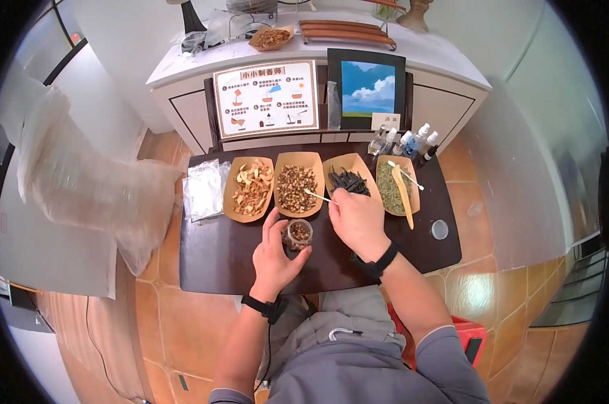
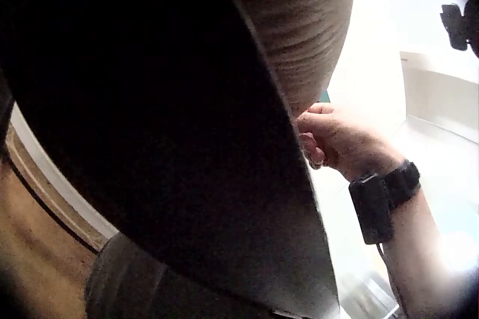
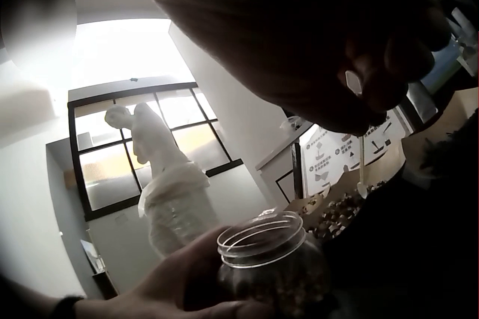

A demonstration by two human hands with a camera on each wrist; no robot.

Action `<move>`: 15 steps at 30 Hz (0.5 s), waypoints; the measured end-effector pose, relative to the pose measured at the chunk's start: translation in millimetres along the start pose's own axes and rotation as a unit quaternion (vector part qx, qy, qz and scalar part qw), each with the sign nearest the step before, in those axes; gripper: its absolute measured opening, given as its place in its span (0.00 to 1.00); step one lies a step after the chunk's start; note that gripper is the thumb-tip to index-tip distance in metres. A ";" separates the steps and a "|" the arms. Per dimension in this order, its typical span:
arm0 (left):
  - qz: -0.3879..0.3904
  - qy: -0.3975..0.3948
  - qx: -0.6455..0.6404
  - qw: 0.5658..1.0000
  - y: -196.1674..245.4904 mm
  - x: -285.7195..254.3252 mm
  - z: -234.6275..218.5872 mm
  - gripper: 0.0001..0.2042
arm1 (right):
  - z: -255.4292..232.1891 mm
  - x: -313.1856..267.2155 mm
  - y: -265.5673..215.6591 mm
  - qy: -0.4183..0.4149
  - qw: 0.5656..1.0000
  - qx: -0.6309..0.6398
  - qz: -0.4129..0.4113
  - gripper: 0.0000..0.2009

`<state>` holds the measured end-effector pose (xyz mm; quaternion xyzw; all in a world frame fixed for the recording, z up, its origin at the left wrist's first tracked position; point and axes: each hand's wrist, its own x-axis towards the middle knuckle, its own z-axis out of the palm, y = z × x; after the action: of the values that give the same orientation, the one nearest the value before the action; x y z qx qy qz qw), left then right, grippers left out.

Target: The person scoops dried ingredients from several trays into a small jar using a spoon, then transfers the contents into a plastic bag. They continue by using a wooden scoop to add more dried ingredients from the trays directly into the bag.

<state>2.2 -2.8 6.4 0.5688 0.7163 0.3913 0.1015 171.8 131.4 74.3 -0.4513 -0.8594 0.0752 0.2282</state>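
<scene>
My left hand [image 1: 275, 259] curls its thumb and fingers round a small clear jar [image 1: 298, 233] partly filled with brown bits. The jar is uncapped, its threaded mouth upward in the right wrist view. Between curled fingertips, my right hand [image 1: 359, 222] pinches a tiny white spoon [image 1: 321, 196]. Its bowl end reaches over the paper tray of brown, chunky pieces [image 1: 296, 185], close above them. Right of that, a paper tray of dark strips [image 1: 349, 182] lies just beyond the right knuckles. A dark surface hides most of the left wrist view.
A tray of pale slices [image 1: 252, 189] and silvery packets [image 1: 206, 190] lie left. At right are a tray of green herbs [image 1: 388, 185] with wooden tongs [image 1: 403, 196] and white spoons on it, several small bottles [image 1: 419, 138], and a round clear lid [image 1: 440, 229]. An instruction board [image 1: 266, 99] stands behind.
</scene>
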 end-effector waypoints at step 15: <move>0.011 0.013 -0.022 1.000 -3.0 -0.5 -1.7 0.36 | 10.4 35.8 -10.0 0.057 0.989 0.081 -0.106 0.06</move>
<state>-0.9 -4.1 5.4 0.5690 0.7029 0.4148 0.1005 142.1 155.4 80.1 -0.3410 -0.8791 0.0936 0.3195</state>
